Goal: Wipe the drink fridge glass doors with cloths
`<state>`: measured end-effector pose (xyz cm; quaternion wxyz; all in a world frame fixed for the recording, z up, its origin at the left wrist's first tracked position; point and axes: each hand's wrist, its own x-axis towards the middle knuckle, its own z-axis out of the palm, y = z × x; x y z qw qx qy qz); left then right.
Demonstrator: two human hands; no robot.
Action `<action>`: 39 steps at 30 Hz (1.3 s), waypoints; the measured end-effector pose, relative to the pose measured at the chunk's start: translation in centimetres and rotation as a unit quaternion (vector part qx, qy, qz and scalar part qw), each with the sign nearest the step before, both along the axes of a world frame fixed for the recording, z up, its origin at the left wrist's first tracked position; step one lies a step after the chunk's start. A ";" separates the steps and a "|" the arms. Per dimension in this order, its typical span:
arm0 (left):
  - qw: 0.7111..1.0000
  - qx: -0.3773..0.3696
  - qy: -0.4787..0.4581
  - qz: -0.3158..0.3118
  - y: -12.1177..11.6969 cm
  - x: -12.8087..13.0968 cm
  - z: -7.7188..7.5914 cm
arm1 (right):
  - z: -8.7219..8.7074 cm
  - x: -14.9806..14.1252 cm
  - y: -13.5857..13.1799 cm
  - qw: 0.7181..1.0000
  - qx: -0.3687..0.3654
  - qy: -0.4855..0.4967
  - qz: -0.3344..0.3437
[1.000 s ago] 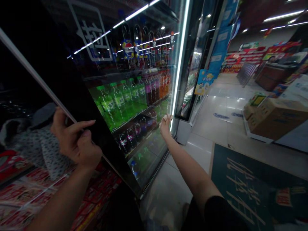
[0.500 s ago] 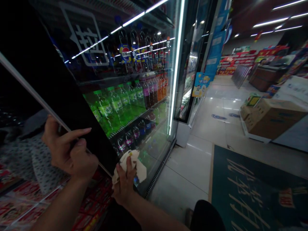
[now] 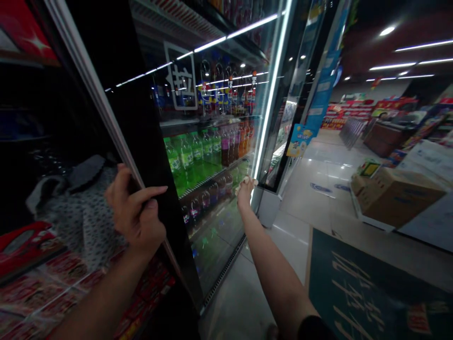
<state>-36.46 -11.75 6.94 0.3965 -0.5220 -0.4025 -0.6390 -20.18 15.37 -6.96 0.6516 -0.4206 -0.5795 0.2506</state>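
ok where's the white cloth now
The white cloth sits in the right hand in the head view, at the drinks fridge glass, beside its lit vertical strip.

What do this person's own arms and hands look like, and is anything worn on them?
The left forearm and right forearm are bare. A black sleeve shows at the top of the right arm, by the bottom edge of the view. The left hand and right hand show no gloves, watch or ring.
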 end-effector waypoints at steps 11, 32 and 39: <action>1.000 -0.003 0.012 0.002 0.1 -0.1 -0.1 | -6.7 -7.6 -27.2 0.963 0.230 -0.138 0.038; 1.000 -0.001 0.019 -0.011 -0.3 0.0 -0.2 | 9.1 -4.2 -20.0 0.933 0.296 -0.172 0.113; 1.000 -0.007 0.008 -0.026 -0.2 -0.2 -0.3 | 8.4 -3.8 -14.8 0.805 0.554 -0.204 0.062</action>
